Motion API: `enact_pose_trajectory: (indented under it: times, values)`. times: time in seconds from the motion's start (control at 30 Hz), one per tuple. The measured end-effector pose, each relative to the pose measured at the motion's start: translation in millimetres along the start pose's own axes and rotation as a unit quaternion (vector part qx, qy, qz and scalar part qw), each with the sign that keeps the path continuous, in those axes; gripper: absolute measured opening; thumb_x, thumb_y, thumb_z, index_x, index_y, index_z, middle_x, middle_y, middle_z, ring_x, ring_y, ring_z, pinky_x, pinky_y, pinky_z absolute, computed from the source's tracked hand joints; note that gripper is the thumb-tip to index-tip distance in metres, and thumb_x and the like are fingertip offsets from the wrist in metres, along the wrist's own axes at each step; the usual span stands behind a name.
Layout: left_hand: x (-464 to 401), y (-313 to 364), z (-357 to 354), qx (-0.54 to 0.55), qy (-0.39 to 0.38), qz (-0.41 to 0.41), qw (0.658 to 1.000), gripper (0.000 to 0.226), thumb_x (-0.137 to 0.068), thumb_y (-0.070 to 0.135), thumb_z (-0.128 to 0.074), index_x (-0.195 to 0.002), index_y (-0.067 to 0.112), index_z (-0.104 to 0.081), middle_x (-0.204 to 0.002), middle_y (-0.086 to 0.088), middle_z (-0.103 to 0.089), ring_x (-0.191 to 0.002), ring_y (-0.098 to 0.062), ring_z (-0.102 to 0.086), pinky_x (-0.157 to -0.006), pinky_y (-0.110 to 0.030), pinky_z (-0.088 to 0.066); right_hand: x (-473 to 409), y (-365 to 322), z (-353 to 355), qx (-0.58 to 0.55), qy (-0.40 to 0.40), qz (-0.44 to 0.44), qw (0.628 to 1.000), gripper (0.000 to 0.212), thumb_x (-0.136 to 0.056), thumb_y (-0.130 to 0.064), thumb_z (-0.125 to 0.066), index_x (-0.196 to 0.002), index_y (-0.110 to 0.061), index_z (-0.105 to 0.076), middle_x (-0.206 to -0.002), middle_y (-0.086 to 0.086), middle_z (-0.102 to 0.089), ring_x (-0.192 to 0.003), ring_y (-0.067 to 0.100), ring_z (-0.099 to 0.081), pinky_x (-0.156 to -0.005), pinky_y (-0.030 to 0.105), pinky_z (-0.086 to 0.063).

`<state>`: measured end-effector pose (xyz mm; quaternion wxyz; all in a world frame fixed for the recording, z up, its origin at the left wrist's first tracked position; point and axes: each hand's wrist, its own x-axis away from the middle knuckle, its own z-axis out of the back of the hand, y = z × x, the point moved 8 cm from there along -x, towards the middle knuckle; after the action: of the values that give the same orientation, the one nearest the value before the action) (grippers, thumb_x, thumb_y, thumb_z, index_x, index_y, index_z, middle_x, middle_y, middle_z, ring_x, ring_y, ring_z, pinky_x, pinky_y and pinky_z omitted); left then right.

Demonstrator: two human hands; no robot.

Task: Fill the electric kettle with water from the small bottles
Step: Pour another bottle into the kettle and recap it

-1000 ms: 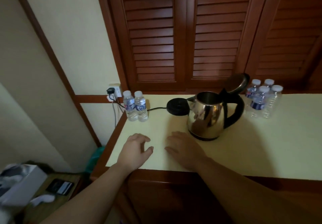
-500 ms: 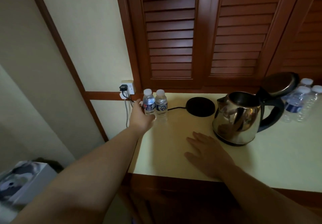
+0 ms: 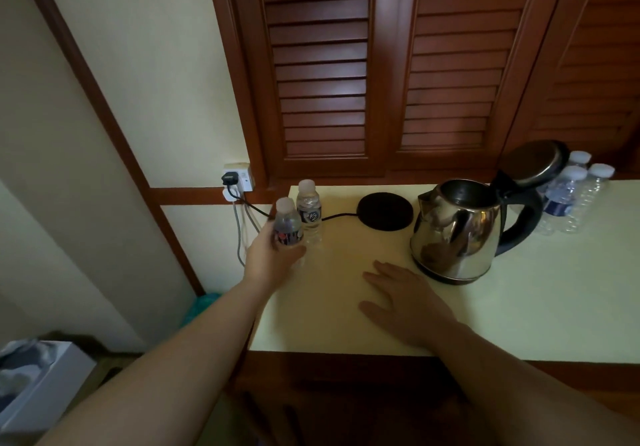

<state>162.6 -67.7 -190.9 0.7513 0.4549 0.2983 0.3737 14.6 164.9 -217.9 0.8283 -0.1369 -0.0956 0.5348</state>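
Note:
A steel electric kettle (image 3: 457, 230) with a black handle stands on the cream counter (image 3: 519, 307), its lid (image 3: 531, 165) flipped open. My left hand (image 3: 270, 258) is wrapped around a small capped water bottle (image 3: 287, 227) near the counter's left end. A second small bottle (image 3: 309, 211) stands just behind it. My right hand (image 3: 401, 300) lies flat on the counter, fingers spread, in front of the kettle and a little to its left, holding nothing. Several more small bottles (image 3: 568, 196) stand behind the kettle at the right.
The kettle's round black base (image 3: 385, 210) sits left of the kettle, its cord running to a wall socket (image 3: 239, 177). Wooden louvred doors (image 3: 381, 64) rise behind the counter. A white box (image 3: 38, 386) lies on a low surface at the lower left.
My left hand has closed on the nearer small bottle and drawn it toward me, away from the second one. My right hand stays flat on the counter.

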Motion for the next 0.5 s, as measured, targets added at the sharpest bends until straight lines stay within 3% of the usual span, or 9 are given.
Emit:
enact_pose_trajectory:
  times: [0.13,0.23,0.3,0.4,0.5]
  values:
    - [38,12,-26,-0.035,-0.072,-0.045,0.996,0.052,-0.083,0.04,-0.084,-0.129,0.039,-0.06,-0.113,0.018,-0.071,-0.103,-0.003,-0.067,-0.086,-0.028,-0.057,2,0,6,-0.054,0.015,-0.026,0.998,0.078,-0.095,-0.07,-0.052,-0.161,-0.035,-0.031,-0.168,-0.011,-0.027,-0.154,0.009,-0.021,-0.123,0.03,-0.017]
    - [53,20,-48,-0.037,-0.104,-0.071,0.991,0.05,-0.08,0.037,-0.087,-0.124,0.042,-0.062,-0.111,0.02,-0.072,-0.102,0.002,-0.067,-0.085,-0.016,-0.051,-2,-4,27,-0.111,0.074,-0.045,0.99,0.071,-0.094,-0.066,-0.058,-0.153,-0.031,-0.043,-0.157,-0.008,-0.043,-0.144,0.012,-0.038,-0.117,0.032,-0.032]
    - [58,22,-61,-0.038,-0.126,-0.075,0.989,0.049,-0.078,0.035,-0.089,-0.12,0.043,-0.063,-0.11,0.02,-0.074,-0.1,0.005,-0.068,-0.084,-0.015,-0.051,-7,-14,53,-0.141,0.131,-0.029,0.981,0.062,-0.093,-0.066,-0.058,-0.141,-0.028,-0.054,-0.135,-0.009,-0.058,-0.124,0.01,-0.053,-0.101,0.03,-0.046]
    - [62,22,-74,-0.027,-0.135,-0.071,0.988,0.049,-0.077,0.034,-0.091,-0.119,0.036,-0.068,-0.11,0.018,-0.076,-0.1,0.002,-0.07,-0.091,-0.024,-0.056,-13,-39,96,-0.155,0.177,0.007,0.972,0.05,-0.089,-0.072,-0.058,-0.11,-0.027,-0.063,-0.092,-0.011,-0.061,-0.082,0.006,-0.059,-0.07,0.027,-0.052]
    - [67,27,-81,-0.031,-0.142,-0.071,0.987,0.048,-0.078,0.035,-0.09,-0.119,0.037,-0.066,-0.109,0.019,-0.074,-0.1,0.004,-0.068,-0.088,-0.02,-0.054,-22,-65,122,-0.104,0.164,0.037,0.98,0.053,-0.085,-0.074,-0.062,-0.081,-0.021,-0.058,-0.074,-0.002,-0.058,-0.067,0.013,-0.055,-0.062,0.036,-0.049]
